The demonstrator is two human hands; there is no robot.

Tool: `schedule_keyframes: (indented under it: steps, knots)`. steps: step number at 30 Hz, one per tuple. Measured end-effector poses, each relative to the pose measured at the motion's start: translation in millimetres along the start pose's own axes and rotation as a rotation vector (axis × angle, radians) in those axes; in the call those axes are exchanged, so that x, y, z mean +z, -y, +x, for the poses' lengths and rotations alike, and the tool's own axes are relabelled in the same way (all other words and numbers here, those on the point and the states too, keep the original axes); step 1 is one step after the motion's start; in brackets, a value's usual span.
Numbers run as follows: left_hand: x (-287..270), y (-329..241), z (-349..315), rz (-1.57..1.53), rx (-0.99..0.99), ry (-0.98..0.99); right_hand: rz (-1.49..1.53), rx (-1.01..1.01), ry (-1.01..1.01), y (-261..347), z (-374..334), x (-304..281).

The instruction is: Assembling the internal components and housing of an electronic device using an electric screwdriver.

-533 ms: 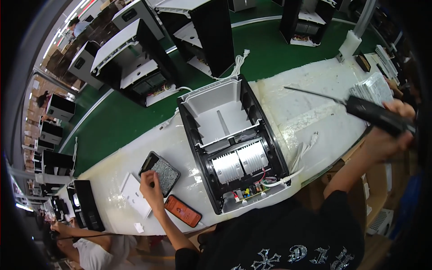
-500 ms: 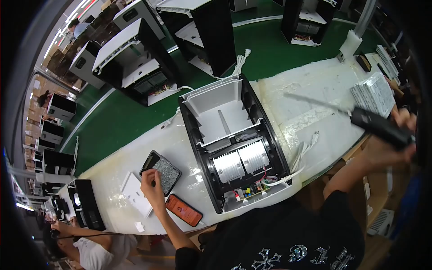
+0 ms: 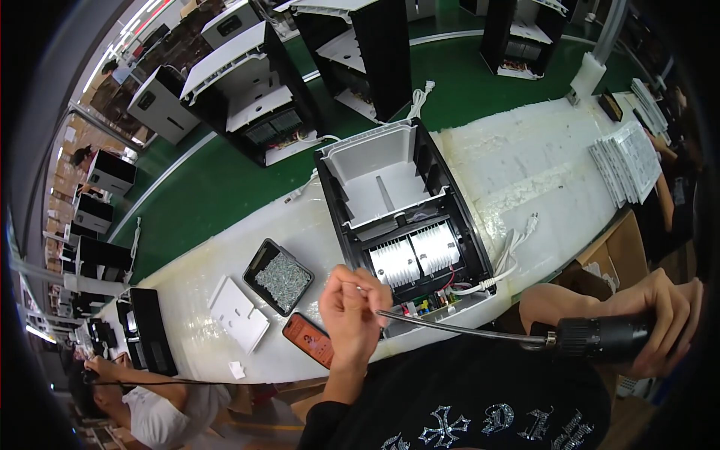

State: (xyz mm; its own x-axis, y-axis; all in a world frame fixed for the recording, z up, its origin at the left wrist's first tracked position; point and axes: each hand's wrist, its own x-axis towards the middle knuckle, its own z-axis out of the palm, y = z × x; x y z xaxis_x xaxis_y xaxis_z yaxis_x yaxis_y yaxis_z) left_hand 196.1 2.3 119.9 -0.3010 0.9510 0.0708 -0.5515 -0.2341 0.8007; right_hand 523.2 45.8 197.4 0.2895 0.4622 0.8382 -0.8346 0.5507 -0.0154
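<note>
My right hand (image 3: 660, 319) grips the black body of an electric screwdriver (image 3: 600, 337). Its long steel bit points left, and the tip ends beside the fingers of my left hand (image 3: 352, 311). Those fingers are pinched together; whatever they hold is too small to make out. Behind the hand lies an open black appliance housing (image 3: 459, 199) with a white inner compartment. Two finned silver heat sinks (image 3: 416, 253) and a small circuit board with coloured wires sit in its near end. To the left, a black tray (image 3: 261, 259) holds a heap of small screws (image 3: 281, 280).
A phone (image 3: 306, 339) with an orange screen and a white plate (image 3: 238, 313) lie left of my left hand. White cable (image 3: 512, 251) coils beside the housing. Stacked panels (image 3: 626, 165) stand far right. Co-workers are at both sides; more housings (image 3: 247, 90) stand beyond the table.
My left hand has left the screw tray and moved right, up to the housing's near edge. The screwdriver has swung down and toward me, its bit tip now at my left fingers.
</note>
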Motion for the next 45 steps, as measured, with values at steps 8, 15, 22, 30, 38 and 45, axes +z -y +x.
schedule_keyframes:
  steps: [8,15,22,30,38,45]
  knots:
    - [-9,6,-11,-0.162,-0.082,0.136,0.099,-0.016,0.038,-26,13,2]
    - [-6,-1,0,0.095,-0.113,0.309,0.013,-0.085,0.058,-22,22,-4]
    - [0,-11,14,0.768,0.110,0.396,-0.211,-0.109,0.089,7,27,4]
    - [-106,-54,17,1.599,0.248,-0.343,0.157,0.270,0.145,41,32,-13]
    - [-199,-52,-10,1.977,-0.018,-0.166,-0.451,0.622,0.357,-90,-5,3]
    - [-195,-48,-2,1.931,0.012,-0.222,-0.449,0.598,0.362,-88,-23,-6]
